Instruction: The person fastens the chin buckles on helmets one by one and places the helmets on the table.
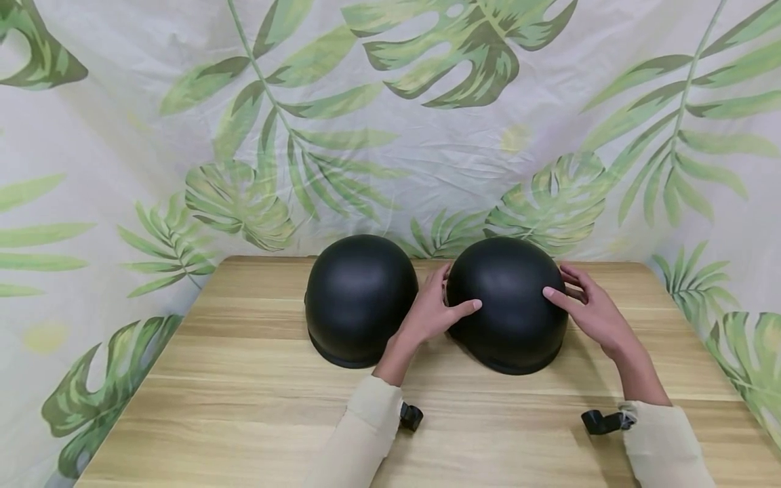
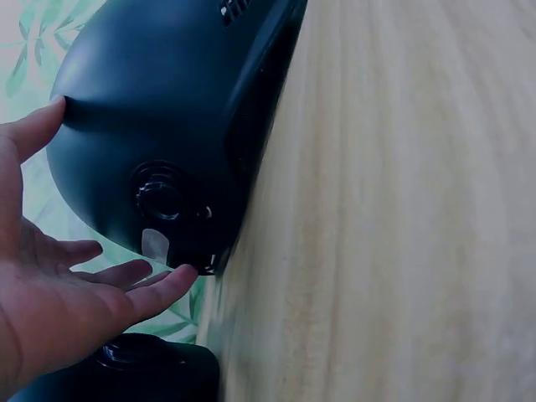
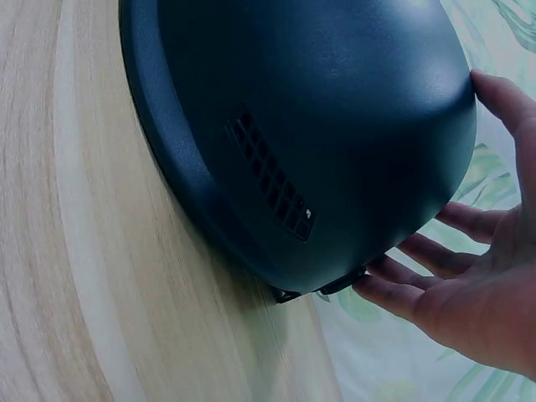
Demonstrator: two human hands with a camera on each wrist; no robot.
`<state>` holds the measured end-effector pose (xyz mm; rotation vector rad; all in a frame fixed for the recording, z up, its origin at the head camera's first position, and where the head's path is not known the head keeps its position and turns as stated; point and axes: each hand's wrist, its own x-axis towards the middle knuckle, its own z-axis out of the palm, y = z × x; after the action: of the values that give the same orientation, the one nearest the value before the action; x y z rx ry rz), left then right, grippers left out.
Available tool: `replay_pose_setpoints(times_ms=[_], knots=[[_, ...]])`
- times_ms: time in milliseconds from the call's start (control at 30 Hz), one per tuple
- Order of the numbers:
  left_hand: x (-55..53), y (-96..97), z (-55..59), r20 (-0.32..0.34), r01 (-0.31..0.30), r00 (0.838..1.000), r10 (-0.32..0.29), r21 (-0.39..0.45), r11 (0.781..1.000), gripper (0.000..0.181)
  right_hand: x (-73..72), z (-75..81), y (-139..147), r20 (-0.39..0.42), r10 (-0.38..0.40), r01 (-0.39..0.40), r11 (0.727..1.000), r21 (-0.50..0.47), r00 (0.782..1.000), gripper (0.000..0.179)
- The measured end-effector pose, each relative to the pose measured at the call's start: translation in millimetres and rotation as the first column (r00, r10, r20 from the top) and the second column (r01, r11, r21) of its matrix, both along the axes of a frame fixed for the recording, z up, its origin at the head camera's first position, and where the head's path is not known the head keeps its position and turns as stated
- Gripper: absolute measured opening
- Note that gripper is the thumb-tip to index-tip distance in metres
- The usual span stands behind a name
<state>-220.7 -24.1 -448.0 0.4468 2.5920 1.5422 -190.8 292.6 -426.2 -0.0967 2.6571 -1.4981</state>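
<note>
From where I stand behind the person, the head view shows two black helmets, dome up, side by side toward the far side of a wood-grain table [image 1: 244,393]. The right helmet [image 1: 506,305] sits between two bare hands. The left hand [image 1: 436,305] lies along its left side, thumb on the near face, in the gap beside the left helmet [image 1: 360,298]. The right hand [image 1: 588,312] is at the right side, thumb on the shell, fingers reaching toward the far side. Both hands have their fingers loosely extended against the shell. Pale sleeves [image 1: 360,427] cover the forearms, and beyond the table hangs a leaf-print cloth [image 1: 329,54].

In the left wrist view, the thumb tip presses the shell and the other fingers stretch out along the rim. A round black knob [image 2: 159,198] is on the helmet's side, with a small pale tag [image 2: 155,245] near it; I can't make out any writing on that. The left helmet shows just beside the hand.

In the right wrist view, a vent [image 3: 275,180] of small square holes marks the shell. The thumb touches the dome, while the fingers spread, nearly straight, toward the rim.
</note>
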Motion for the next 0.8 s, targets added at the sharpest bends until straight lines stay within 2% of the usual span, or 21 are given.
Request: replay_pose_setpoints(times_ms=[233,433,800], knots=[[-0.2,-2.1,-4.5,0.012,0.009,1.0,-0.008,-0.022,1.0,0.094,-0.4,-1.1,-0.9,-0.009,-0.006,0.006,1.0,-0.003,1.0,0.085],[0.4,-1.7,-4.5,0.015,-0.009,1.0,0.009,-0.029,1.0,0.092,0.7,-2.6,-2.7,-0.009,-0.023,0.023,1.0,-0.012,1.0,0.085],[2.9,-0.3,6.5,-0.06,-0.034,0.998,0.036,0.035,0.999,0.091,3.0,1.1,-3.9,-0.025,-0.024,0.023,0.998,-0.056,0.999,0.081]])
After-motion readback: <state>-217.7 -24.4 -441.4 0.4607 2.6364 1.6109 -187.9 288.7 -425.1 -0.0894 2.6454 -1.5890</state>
